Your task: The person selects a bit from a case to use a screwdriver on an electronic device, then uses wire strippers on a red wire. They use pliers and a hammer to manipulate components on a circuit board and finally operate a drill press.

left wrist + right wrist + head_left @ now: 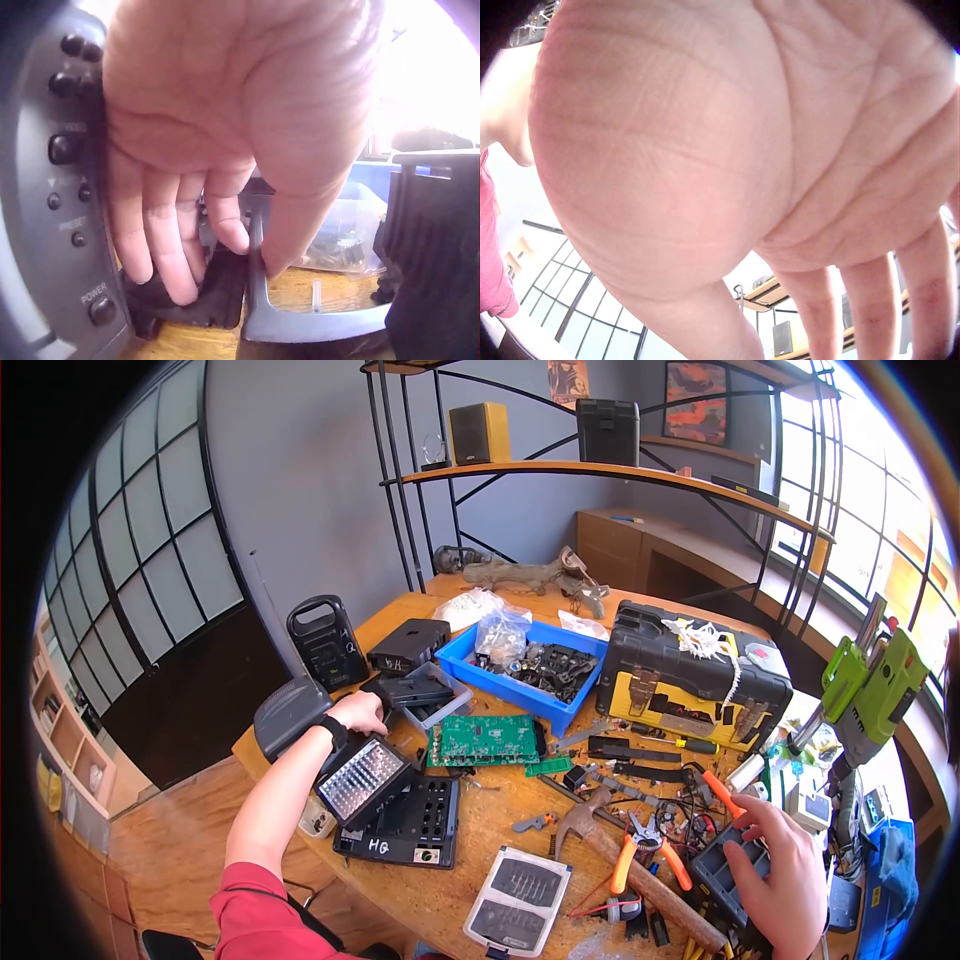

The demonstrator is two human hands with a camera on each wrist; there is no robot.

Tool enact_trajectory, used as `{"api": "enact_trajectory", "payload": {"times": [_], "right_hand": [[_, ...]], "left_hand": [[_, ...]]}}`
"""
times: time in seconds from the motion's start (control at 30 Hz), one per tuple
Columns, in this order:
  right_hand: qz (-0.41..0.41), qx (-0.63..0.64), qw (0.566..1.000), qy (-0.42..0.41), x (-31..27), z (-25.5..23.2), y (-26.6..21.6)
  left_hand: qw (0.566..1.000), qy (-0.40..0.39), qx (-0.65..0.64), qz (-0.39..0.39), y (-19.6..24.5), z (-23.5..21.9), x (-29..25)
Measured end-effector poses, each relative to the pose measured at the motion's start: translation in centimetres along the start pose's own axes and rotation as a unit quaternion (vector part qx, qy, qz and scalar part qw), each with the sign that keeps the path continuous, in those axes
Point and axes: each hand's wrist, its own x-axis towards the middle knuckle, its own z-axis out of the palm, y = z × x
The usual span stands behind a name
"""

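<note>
My left hand (pixel 358 712) reaches over the table's left side, beside a dark grey rounded device (pixel 292 715). In the left wrist view, buttons marked POWER and PRESET show on this device (pixel 64 217). My left thumb and index finger pinch a grey plastic handle-like bar (pixel 259 307); the other fingers hang beside it. Just below the wrist, a black lamp with a silvery faceted panel (pixel 365 780) tilts over a black case marked HQ (pixel 405 825). My right hand (pixel 775 875) hovers palm inward with fingers spread, holding nothing, over a black compartment tray (pixel 715 875).
A green circuit board (pixel 485 740) lies mid-table before a blue bin of black parts (pixel 550 705). Hammer (pixel 640 870), orange-handled pliers (pixel 650 845) and a drill-bit case (pixel 520 900) occupy the front. A yellow-black toolbox (pixel 690 680) and green drill stand (pixel 870 680) stand right.
</note>
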Motion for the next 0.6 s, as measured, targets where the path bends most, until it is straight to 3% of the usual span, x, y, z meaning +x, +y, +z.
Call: {"api": "enact_trajectory", "payload": {"times": [0.03, 0.1, 0.4, 0.47, 0.6], "right_hand": [[0.002, -0.003, 1.000, -0.003, 0.0, 0.0, 0.0], [0.003, -0.005, 1.000, -0.005, 0.0, -0.1, -0.1], [0.002, -0.001, 1.000, -0.004, -0.1, -0.3, -0.2], [0.004, -0.010, 1.000, 0.009, -0.1, -0.4, -0.5], [0.068, 0.016, 0.998, 0.002, -0.1, 0.3, -0.7]], "left_hand": [[1.000, -0.001, -0.001, -0.001, -0.2, 0.0, 0.0], [0.994, 0.090, 0.028, 0.061, -0.5, -0.1, 0.0], [0.986, 0.152, 0.016, 0.070, 1.5, -1.9, -3.1], [0.974, 0.217, 0.026, 0.056, 2.5, -2.2, -4.5], [0.979, 0.177, -0.058, 0.080, 2.1, -3.3, -5.4]]}}
